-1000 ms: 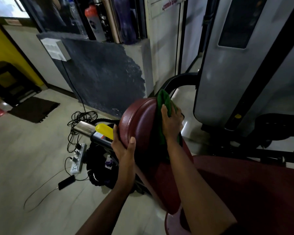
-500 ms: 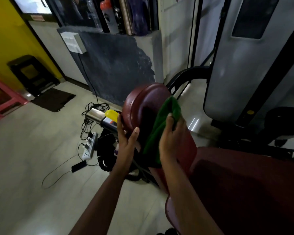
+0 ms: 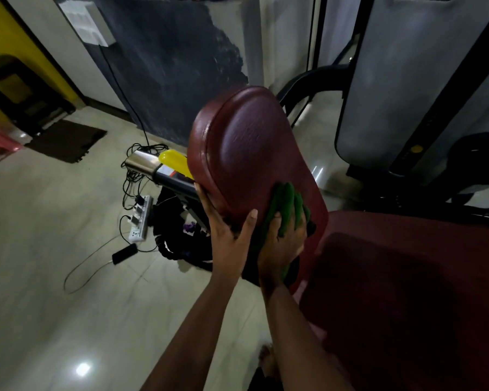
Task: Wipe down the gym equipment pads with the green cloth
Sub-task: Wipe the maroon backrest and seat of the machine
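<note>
Cloth [image 3: 285, 203], green and bunched, lies against the lower right of the dark red pad [image 3: 246, 148], which stands tilted in mid-frame. At far left a black stool [image 3: 14, 88] sits before a yellow wall, with a dark mat [image 3: 68, 139] near it on the pale floor [image 3: 54, 277]. Further right a white power strip [image 3: 139, 220] lies among tangled black cables, and a dark phone [image 3: 124, 253] lies just below it on a thin lead. A shiny steel tube [image 3: 141, 162] with a yellow grip [image 3: 175, 162] pokes out from behind the pad's left edge. The left hand [image 3: 229, 238] grips that edge low down, thumb on the front face, fingers curled out of sight behind. Close beside it, the right hand [image 3: 283, 245] presses the cloth to the pad; its thumb pinches a fold, and the fingers are covered by fabric. Right of the hands spreads a wide dark red seat [image 3: 407, 292], and above it rises a grey machine shroud [image 3: 401, 80].
</note>
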`<action>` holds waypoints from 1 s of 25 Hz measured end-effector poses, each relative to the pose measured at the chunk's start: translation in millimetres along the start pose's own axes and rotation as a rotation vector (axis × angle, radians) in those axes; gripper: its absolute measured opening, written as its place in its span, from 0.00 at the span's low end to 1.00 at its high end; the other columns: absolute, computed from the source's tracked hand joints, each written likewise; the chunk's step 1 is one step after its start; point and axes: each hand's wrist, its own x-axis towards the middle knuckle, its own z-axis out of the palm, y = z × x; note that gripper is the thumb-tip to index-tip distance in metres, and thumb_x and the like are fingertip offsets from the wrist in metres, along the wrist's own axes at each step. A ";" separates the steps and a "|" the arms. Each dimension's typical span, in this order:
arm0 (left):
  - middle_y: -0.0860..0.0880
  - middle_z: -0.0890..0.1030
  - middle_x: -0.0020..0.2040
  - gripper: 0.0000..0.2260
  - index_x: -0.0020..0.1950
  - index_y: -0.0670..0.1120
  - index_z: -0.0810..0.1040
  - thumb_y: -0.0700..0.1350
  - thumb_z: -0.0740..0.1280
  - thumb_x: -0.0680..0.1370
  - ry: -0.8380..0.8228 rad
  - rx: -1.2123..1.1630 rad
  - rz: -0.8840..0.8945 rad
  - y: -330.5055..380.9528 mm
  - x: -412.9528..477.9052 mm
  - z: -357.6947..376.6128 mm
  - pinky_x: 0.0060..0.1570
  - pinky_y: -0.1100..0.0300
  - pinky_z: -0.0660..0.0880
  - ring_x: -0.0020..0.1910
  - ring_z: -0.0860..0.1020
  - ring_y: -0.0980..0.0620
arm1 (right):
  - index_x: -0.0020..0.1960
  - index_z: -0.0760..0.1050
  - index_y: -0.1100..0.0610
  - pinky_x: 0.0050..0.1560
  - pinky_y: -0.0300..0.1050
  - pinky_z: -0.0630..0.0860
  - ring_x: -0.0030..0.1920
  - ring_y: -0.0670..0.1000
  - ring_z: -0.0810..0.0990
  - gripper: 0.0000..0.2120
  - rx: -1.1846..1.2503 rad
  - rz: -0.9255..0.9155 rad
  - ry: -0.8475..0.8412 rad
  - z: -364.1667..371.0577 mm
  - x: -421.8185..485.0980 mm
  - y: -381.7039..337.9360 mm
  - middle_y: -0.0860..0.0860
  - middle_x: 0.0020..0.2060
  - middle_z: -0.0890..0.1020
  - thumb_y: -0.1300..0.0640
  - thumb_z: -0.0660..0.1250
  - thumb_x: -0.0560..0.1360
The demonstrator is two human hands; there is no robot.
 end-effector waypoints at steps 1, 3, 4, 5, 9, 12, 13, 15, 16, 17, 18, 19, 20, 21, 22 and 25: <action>0.49 0.51 0.78 0.42 0.67 0.73 0.37 0.56 0.69 0.71 0.000 0.012 -0.004 -3.0 -1.3 0.9 0.70 0.44 0.64 0.74 0.60 0.50 | 0.68 0.69 0.55 0.66 0.44 0.63 0.68 0.52 0.68 0.29 0.034 0.094 0.008 -3.7 -2.2 15.6 0.54 0.67 0.72 0.42 0.51 0.72; 0.51 0.49 0.78 0.42 0.67 0.73 0.36 0.55 0.68 0.72 -0.021 0.014 -0.001 -8.4 0.2 1.6 0.72 0.44 0.62 0.75 0.59 0.51 | 0.67 0.69 0.59 0.64 0.46 0.65 0.66 0.59 0.70 0.36 0.049 0.293 0.006 -12.8 -1.0 42.1 0.59 0.65 0.72 0.38 0.50 0.69; 0.51 0.49 0.78 0.42 0.67 0.72 0.36 0.56 0.68 0.71 -0.033 0.013 0.001 -10.9 1.0 1.1 0.72 0.45 0.62 0.75 0.58 0.52 | 0.67 0.69 0.60 0.64 0.47 0.64 0.65 0.61 0.70 0.38 0.010 0.346 -0.018 -17.8 0.1 50.6 0.61 0.65 0.72 0.37 0.48 0.67; 0.52 0.49 0.78 0.42 0.67 0.73 0.36 0.57 0.68 0.71 -0.042 0.008 0.002 -11.9 1.0 0.5 0.72 0.45 0.61 0.75 0.58 0.53 | 0.67 0.69 0.59 0.64 0.48 0.64 0.64 0.62 0.70 0.39 -0.026 0.354 -0.049 -23.1 2.1 56.4 0.62 0.64 0.72 0.37 0.47 0.66; 0.51 0.53 0.77 0.41 0.66 0.74 0.36 0.58 0.67 0.70 -0.033 0.005 0.000 -10.1 -1.3 0.0 0.72 0.51 0.62 0.74 0.61 0.56 | 0.66 0.70 0.60 0.62 0.42 0.65 0.62 0.58 0.72 0.35 0.106 0.192 -0.110 -34.3 31.8 24.6 0.60 0.61 0.73 0.40 0.49 0.67; 0.47 0.62 0.75 0.42 0.68 0.69 0.34 0.55 0.67 0.71 -0.038 0.027 0.020 -15.2 0.7 -0.5 0.66 0.59 0.69 0.67 0.71 0.58 | 0.65 0.70 0.57 0.65 0.53 0.69 0.62 0.54 0.73 0.30 0.242 -0.004 -0.210 -17.6 68.3 -46.7 0.56 0.62 0.74 0.39 0.52 0.72; 0.45 0.69 0.70 0.43 0.69 0.66 0.34 0.52 0.67 0.72 -0.050 0.034 0.025 -18.2 0.7 -0.6 0.61 0.64 0.73 0.60 0.76 0.61 | 0.65 0.69 0.56 0.66 0.56 0.68 0.64 0.55 0.71 0.30 0.214 -0.065 -0.239 -7.7 76.4 -66.9 0.57 0.64 0.72 0.38 0.52 0.72; 0.45 0.76 0.60 0.42 0.69 0.62 0.33 0.48 0.66 0.73 -0.060 0.063 0.023 -22.2 0.2 -0.2 0.51 0.73 0.74 0.48 0.79 0.67 | 0.70 0.65 0.52 0.69 0.59 0.61 0.69 0.56 0.64 0.31 0.093 -0.170 -0.248 8.7 81.3 -87.3 0.55 0.69 0.67 0.38 0.51 0.71; 0.44 0.77 0.59 0.43 0.69 0.62 0.33 0.50 0.66 0.73 -0.054 0.075 0.014 -22.2 -0.1 -0.1 0.50 0.73 0.74 0.48 0.79 0.66 | 0.70 0.64 0.50 0.69 0.61 0.59 0.70 0.56 0.62 0.31 0.063 -0.216 -0.231 14.2 82.9 -85.4 0.53 0.70 0.66 0.38 0.51 0.71; 0.44 0.75 0.63 0.43 0.69 0.65 0.33 0.55 0.66 0.72 -0.044 0.084 0.001 -21.1 0.3 0.1 0.54 0.70 0.75 0.53 0.78 0.64 | 0.70 0.64 0.48 0.68 0.64 0.59 0.70 0.56 0.63 0.30 0.069 -0.240 -0.206 17.9 87.0 -78.9 0.52 0.70 0.67 0.38 0.52 0.71; 0.44 0.70 0.69 0.43 0.69 0.67 0.32 0.59 0.65 0.70 -0.032 0.086 -0.010 -20.4 0.9 -0.1 0.60 0.64 0.74 0.60 0.76 0.59 | 0.70 0.65 0.48 0.67 0.65 0.61 0.69 0.56 0.64 0.29 0.086 -0.241 -0.177 20.9 93.2 -70.7 0.52 0.69 0.68 0.38 0.52 0.71; 0.45 0.65 0.73 0.44 0.69 0.69 0.32 0.61 0.65 0.69 -0.028 0.077 -0.014 -20.7 1.3 -0.7 0.64 0.59 0.71 0.66 0.72 0.54 | 0.69 0.65 0.48 0.66 0.64 0.62 0.68 0.56 0.65 0.29 0.094 -0.210 -0.149 22.2 101.1 -63.3 0.52 0.68 0.69 0.38 0.52 0.71; 0.47 0.61 0.75 0.44 0.69 0.69 0.33 0.61 0.65 0.69 -0.029 0.067 -0.008 -21.0 1.4 -0.8 0.66 0.57 0.69 0.69 0.69 0.53 | 0.69 0.66 0.49 0.67 0.63 0.61 0.68 0.55 0.65 0.30 0.090 -0.146 -0.135 22.5 110.3 -55.9 0.52 0.68 0.70 0.37 0.52 0.71; 0.48 0.59 0.76 0.44 0.69 0.69 0.34 0.61 0.66 0.69 -0.028 0.064 0.003 -21.6 1.3 -0.3 0.67 0.56 0.67 0.71 0.67 0.53 | 0.69 0.66 0.50 0.68 0.61 0.61 0.68 0.54 0.65 0.30 0.078 -0.062 -0.134 22.2 119.1 -47.8 0.52 0.68 0.69 0.38 0.53 0.71; 0.49 0.58 0.77 0.44 0.69 0.69 0.34 0.60 0.67 0.69 -0.024 0.063 0.013 -21.7 1.1 -0.1 0.68 0.55 0.66 0.72 0.66 0.54 | 0.69 0.66 0.52 0.69 0.59 0.60 0.68 0.54 0.64 0.29 0.064 0.023 -0.141 22.2 125.9 -37.5 0.52 0.68 0.69 0.39 0.54 0.73; 0.51 0.59 0.76 0.45 0.68 0.71 0.35 0.59 0.68 0.68 -0.013 0.056 0.016 -21.1 0.7 0.1 0.69 0.54 0.67 0.71 0.66 0.54 | 0.70 0.66 0.53 0.71 0.55 0.58 0.69 0.55 0.63 0.22 0.020 0.194 -0.138 16.3 131.3 -1.0 0.53 0.69 0.68 0.46 0.56 0.78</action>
